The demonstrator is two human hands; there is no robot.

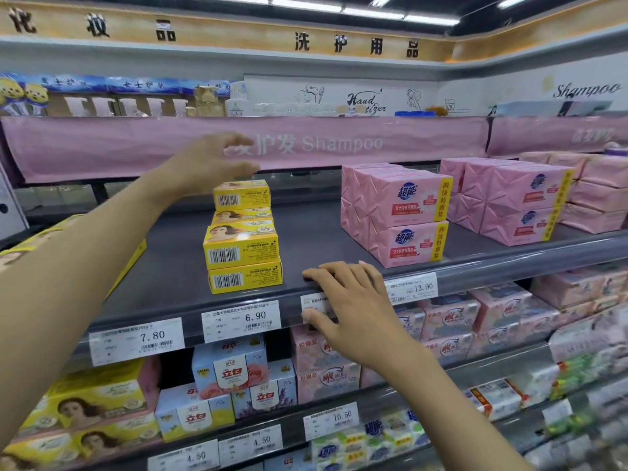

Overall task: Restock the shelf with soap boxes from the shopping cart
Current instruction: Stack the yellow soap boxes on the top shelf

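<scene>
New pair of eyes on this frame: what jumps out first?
The yellow soap boxes stand stacked mid-way along the dark shelf, with the left hand spread open just above the rear stack. The right hand rests flat on the shelf's front edge. Pink soap packs are stacked to the right.

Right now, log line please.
left hand open over rear yellow cardboard soap boxes | right hand resting on dark grey shelf edge

A single wide-angle head-worn camera faces the dark grey store shelf [323, 232] nearly straight on, close up, tilted slightly down over lower tiers.
</scene>
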